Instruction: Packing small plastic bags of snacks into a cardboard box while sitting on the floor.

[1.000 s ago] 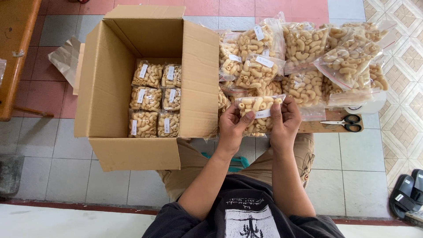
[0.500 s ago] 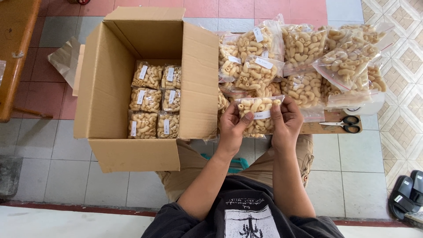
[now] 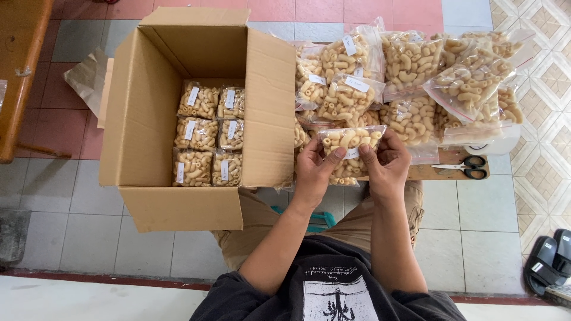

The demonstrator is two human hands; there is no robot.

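Note:
I hold a clear bag of pale elbow-shaped snacks (image 3: 351, 141) up in front of me with both hands. My left hand (image 3: 314, 169) grips its left side, thumb on the white label. My right hand (image 3: 385, 163) grips the right side, thumb also pressing near the label. Behind the bag, a heap of similar filled bags (image 3: 410, 71) covers a low wooden board (image 3: 440, 172). To the left stands an open cardboard box (image 3: 143, 119) with several labelled bags (image 3: 208, 134) laid in rows at its bottom.
Black-handled scissors (image 3: 467, 166) lie on the board's right end. A wooden furniture edge (image 3: 18, 71) is at far left, crumpled brown paper (image 3: 89, 77) behind the box, black sandals (image 3: 550, 261) at lower right on the tiled floor.
My right thumb has slid left toward the label, and the bag is now pinched closer together between both thumbs. The box and the heap have not moved.

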